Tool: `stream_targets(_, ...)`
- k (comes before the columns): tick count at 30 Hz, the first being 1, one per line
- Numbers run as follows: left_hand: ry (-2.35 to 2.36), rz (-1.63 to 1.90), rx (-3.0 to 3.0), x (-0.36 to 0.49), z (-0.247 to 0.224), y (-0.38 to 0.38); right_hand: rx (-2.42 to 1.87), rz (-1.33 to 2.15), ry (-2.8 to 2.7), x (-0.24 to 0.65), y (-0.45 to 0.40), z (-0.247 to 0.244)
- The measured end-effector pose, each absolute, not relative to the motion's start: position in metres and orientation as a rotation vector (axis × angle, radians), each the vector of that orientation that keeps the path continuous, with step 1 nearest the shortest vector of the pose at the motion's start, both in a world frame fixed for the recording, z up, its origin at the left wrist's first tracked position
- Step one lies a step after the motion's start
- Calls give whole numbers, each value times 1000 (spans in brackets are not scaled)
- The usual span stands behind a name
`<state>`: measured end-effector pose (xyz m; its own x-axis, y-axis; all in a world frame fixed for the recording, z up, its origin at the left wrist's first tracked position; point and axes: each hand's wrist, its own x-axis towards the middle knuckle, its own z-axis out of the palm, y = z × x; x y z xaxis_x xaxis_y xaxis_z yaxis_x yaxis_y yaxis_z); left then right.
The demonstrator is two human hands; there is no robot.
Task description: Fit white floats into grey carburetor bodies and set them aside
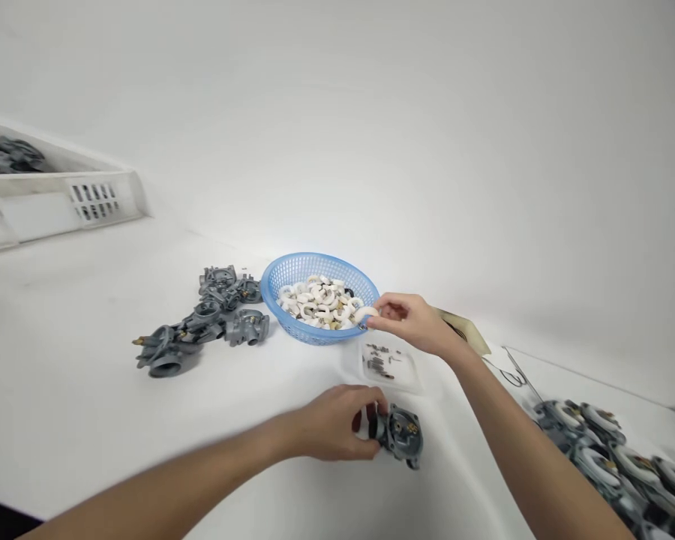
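Observation:
My left hand (346, 424) grips a grey metal carburetor body (403, 435) by its left end, low in the centre of the view, with the open chamber and small brass parts facing up. Farther up, my right hand (408, 321) pinches a white ring-shaped float (365, 315) at the right rim of a blue mesh basket (320, 334). Many similar white floats (320, 300) fill the basket. Just below the basket, a clear shallow tray (405, 371) contains small dark pins and screws.
Several grey carburetor bodies (202, 319) lie left of the basket. At the lower right are rows of carburetors with white floats (601, 465). A white crate (39, 214) with dark parts stands at the far left. A yellowish packet (469, 334) and thin tool (522, 373) lie right.

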<state>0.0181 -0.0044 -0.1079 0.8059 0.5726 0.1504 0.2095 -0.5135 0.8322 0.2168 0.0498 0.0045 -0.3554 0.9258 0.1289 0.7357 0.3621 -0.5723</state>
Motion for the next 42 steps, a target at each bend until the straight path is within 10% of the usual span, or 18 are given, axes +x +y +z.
stream_targets(42,682,519,2159,33,-88,-23,-1263,1312,-1251,268,-74,-79)
